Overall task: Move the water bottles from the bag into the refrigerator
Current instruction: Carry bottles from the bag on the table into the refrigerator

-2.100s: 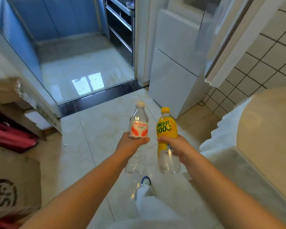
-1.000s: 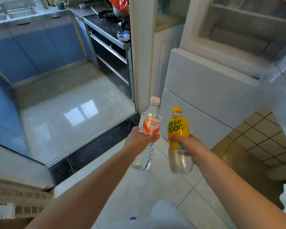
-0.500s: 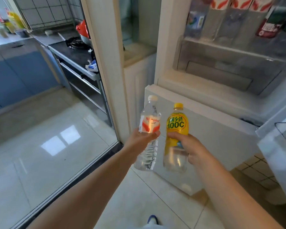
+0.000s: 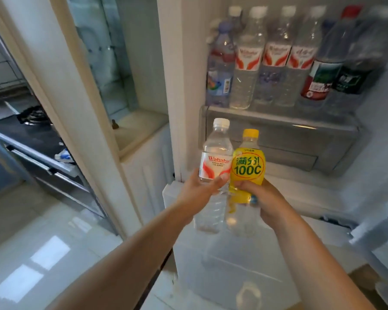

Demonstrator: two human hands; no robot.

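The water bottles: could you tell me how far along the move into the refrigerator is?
Done: a row of bottles already stands on the refrigerator shelf. In hand: the left hand grips a clear water bottle, the right hand a yellow-labelled bottle. Left: shelving both.

We reach both bare arms forward and upward from the bottom of the view, forearms converging so that our hands meet almost side by side at the centre. Our left hand (image 4: 198, 190) is turned with its back to the left, its thumb laid across the front of a clear water bottle (image 4: 215, 157) and the other fingers wrapped out of sight behind it. Our right hand (image 4: 261, 198) sits just beside it, a little lower, knuckles facing us and fingers curled round the waist of a yellow bottle (image 4: 248, 168). Both wrists are nearly straight, and both bottles stand upright in our grip.
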